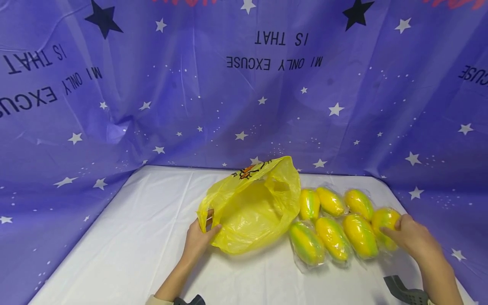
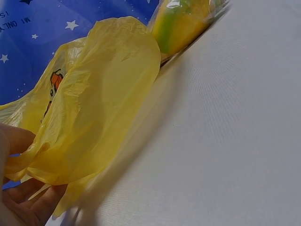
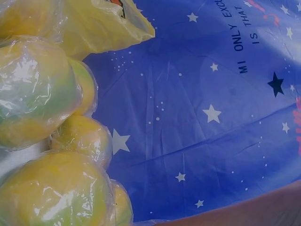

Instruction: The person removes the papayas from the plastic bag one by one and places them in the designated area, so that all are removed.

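Observation:
A thin yellow plastic bag (image 1: 251,220) lies on its side with its mouth spread toward me. My left hand (image 1: 196,242) grips the bag's left edge, thumb in front; in the left wrist view its fingers (image 2: 44,200) pinch the yellow film (image 2: 108,89). To the bag's right sit several yellow-green mangoes (image 1: 360,237), each wrapped in clear film, roughly in two rows. My right hand (image 1: 415,239) holds the rightmost mango (image 1: 382,220) between thumb and fingers. The right wrist view has wrapped mangoes (image 3: 51,188) close up, but the fingers do not show there.
A white cloth covers the table (image 1: 137,220). Behind and at both sides hangs a purple-blue curtain (image 1: 213,106) with stars and lettering. The nearest mango in the left row (image 1: 306,243) sits close beside the bag's right side.

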A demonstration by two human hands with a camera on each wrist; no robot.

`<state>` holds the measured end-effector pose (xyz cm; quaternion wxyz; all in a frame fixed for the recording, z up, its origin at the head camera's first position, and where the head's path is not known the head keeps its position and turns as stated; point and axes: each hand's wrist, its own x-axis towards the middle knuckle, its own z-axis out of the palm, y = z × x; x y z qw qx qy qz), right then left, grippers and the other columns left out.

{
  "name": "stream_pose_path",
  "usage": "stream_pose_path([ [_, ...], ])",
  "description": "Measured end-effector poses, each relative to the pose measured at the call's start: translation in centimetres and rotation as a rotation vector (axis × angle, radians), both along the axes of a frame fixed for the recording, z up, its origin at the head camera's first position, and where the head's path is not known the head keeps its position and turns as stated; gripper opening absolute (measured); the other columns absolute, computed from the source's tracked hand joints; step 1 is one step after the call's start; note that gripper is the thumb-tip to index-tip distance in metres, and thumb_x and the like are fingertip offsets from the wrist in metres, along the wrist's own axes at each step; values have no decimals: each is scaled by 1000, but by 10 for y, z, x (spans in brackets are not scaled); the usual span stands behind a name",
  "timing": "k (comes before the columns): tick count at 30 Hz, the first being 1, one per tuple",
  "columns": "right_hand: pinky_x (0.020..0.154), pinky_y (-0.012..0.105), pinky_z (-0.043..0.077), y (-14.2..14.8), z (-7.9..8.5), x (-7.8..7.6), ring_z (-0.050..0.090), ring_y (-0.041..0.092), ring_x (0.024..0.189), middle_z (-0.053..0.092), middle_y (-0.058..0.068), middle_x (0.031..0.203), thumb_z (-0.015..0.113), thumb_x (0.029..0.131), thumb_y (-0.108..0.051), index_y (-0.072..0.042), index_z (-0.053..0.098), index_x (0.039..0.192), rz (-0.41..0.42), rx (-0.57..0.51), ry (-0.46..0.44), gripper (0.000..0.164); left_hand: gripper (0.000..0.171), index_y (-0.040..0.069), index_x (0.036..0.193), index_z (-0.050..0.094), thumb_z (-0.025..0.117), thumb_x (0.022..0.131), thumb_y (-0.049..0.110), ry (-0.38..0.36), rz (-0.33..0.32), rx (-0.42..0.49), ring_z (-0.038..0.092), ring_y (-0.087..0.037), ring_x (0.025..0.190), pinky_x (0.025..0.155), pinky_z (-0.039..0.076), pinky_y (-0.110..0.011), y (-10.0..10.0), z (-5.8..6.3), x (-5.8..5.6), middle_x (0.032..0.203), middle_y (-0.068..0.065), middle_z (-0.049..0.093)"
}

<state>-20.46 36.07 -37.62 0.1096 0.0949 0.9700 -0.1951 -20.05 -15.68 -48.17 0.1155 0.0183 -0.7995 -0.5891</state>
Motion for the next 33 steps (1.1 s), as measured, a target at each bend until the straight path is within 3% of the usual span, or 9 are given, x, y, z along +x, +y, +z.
stream_pose_path([
  [8,61,43,43,-2,1,1,49,33,75,52,21,83,59,91,-48,12,42,100,-3,-1,22,63,53,0,132,53,73,85,10,-11,-7,12,55,-40,117,98,46,-50,1,0,-2,132,-21,55],
  [18,62,47,46,-3,5,2,51,40,81,51,33,95,56,93,-49,14,46,103,-7,19,72,65,54,1,134,52,73,85,10,-23,-10,17,55,-39,119,99,45,-50,2,1,-2,133,-19,55],
  [25,59,42,43,-8,5,4,49,35,79,52,24,90,56,93,-50,8,48,100,-15,7,133,59,55,2,135,52,73,85,11,-24,-2,0,55,-38,119,100,44,-51,1,1,1,133,-19,55],
  [29,61,48,44,-15,6,5,50,41,83,52,32,99,56,94,-46,8,49,103,2,21,224,55,58,2,136,50,74,85,14,-9,18,0,52,-38,122,102,43,-50,-3,3,1,134,-18,55],
  [33,74,65,41,-28,6,4,45,54,99,46,40,117,61,94,-33,8,52,108,65,21,444,44,68,8,143,41,75,85,21,73,53,-44,43,-33,131,107,36,-51,-8,17,-1,142,-13,47],
])
